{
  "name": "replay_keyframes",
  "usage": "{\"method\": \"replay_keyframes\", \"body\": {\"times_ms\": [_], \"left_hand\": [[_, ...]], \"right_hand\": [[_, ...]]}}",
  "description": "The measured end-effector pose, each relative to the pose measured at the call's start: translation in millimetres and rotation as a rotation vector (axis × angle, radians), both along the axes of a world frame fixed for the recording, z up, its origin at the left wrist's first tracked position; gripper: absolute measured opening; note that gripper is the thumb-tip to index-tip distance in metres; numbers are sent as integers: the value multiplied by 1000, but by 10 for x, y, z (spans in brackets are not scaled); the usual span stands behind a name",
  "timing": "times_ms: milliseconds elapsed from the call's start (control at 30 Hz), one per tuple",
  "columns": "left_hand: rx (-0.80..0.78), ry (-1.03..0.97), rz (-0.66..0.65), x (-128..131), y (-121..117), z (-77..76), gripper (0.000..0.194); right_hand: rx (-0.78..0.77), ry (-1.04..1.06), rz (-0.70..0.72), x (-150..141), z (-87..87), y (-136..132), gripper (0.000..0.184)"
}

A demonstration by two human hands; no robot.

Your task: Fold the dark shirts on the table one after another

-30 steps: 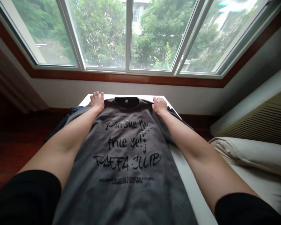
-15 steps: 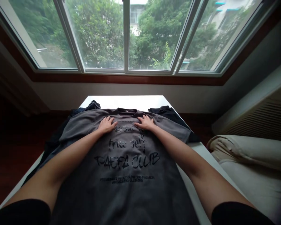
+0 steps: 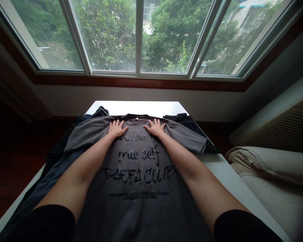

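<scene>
A dark grey T-shirt with black lettering lies spread face up on a white table, its collar at the far end. My left hand rests flat on the shirt's upper chest, left of the collar, fingers spread. On the other side of the collar, my right hand lies flat on the fabric, fingers also apart. Neither hand grips anything. The shirt's lower hem is out of view at the bottom.
Dark clothing lies along the table's left side, partly under the shirt. A black garment shows beyond the right sleeve. A beige padded item stands right of the table. A window is ahead.
Both hands have slid slightly farther up the shirt toward the collar, with fingers spread wider. The collar opening and lettering show more plainly. The camera view has shifted a little.
</scene>
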State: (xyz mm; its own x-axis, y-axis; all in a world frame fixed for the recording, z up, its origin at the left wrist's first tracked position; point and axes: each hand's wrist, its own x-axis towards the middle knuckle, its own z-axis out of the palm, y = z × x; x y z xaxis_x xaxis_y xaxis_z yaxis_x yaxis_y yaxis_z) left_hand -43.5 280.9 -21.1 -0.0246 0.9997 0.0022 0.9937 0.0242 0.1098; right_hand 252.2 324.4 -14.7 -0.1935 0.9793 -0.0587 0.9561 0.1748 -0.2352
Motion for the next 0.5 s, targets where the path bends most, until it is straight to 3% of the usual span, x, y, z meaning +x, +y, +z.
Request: {"method": "replay_keyframes", "body": {"times_ms": [100,233,367,500], "left_hand": [[31,0,4,12,-52,94,76],[188,-15,-36,99,-317,242,55],[267,-98,-232,384,-842,347,41],[196,-213,-602,945,-1737,492,36]], "right_hand": [[-9,21,32,22,101,-9,76],[40,151,136,311,423,-59,52],[336,144,41,1092,694,-265,40],[280,16,-273,2004,680,-622,45]]}}
